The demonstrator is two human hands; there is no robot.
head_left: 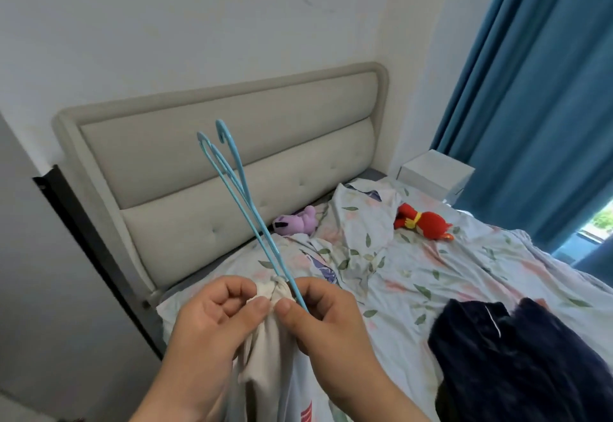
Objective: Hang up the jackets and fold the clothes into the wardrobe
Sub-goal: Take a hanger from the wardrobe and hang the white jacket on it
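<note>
Both hands are low centre, over the near edge of the bed (447,272); left hand (212,315) has fingers curled, thumb and forefinger pinching the bunched top of the cream garment (265,355); right hand (328,318) is curled round the lower end of the blue hangers (238,196), thumb against the same bunch of cloth; the thumbs nearly touch. The hangers are seen edge-on, tilted up-left, hooks in front of the headboard (232,162); exact count unclear. The cream garment hangs down between the wrists. Navy garment (517,355) lies crumpled on the floral sheet to the right, apart from the hands. Purple plush (297,221) sits by the headboard; red plush (423,220) further right; blue curtain (537,89) beyond.
</note>
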